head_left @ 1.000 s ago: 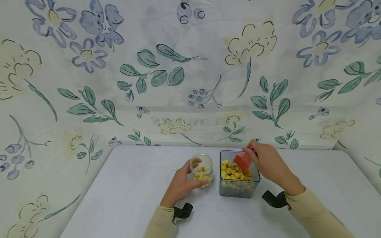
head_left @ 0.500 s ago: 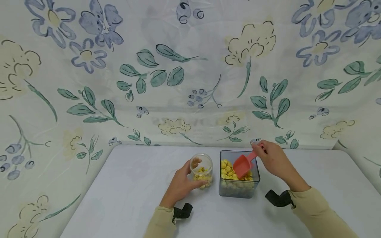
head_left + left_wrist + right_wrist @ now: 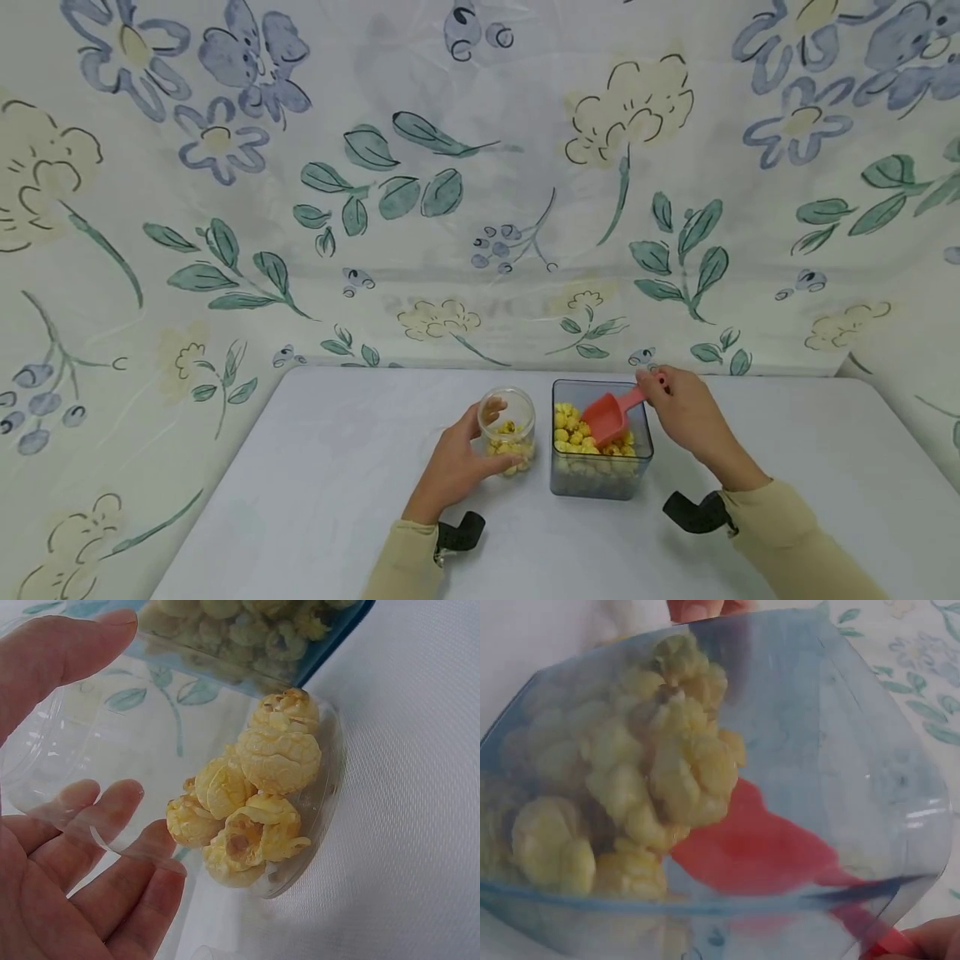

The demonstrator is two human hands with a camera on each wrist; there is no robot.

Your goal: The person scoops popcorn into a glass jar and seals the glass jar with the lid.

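My left hand (image 3: 457, 462) grips a clear round jar (image 3: 508, 417), thumb on the near side and fingers around the far side. Several pieces of yellow popcorn (image 3: 247, 795) lie in the bottom of the jar. To its right stands a bluish see-through square container (image 3: 600, 483) partly filled with popcorn (image 3: 572, 429). My right hand (image 3: 690, 417) holds a red scoop (image 3: 606, 419) by its handle above the container's right rim. The scoop's head rests down among the popcorn. In the right wrist view the red scoop (image 3: 757, 847) shows through the container wall.
Both containers stand on a white-covered table (image 3: 330, 467). Behind it hangs a floral cloth backdrop (image 3: 480, 208), close to the table's far edge. A black strap mount (image 3: 697, 512) sits at the right wrist, near the container.
The scoop has tilted from steep to flatter, its head now lower and farther left in the popcorn. My right hand went right, then slightly back. The left hand and jar stayed put.
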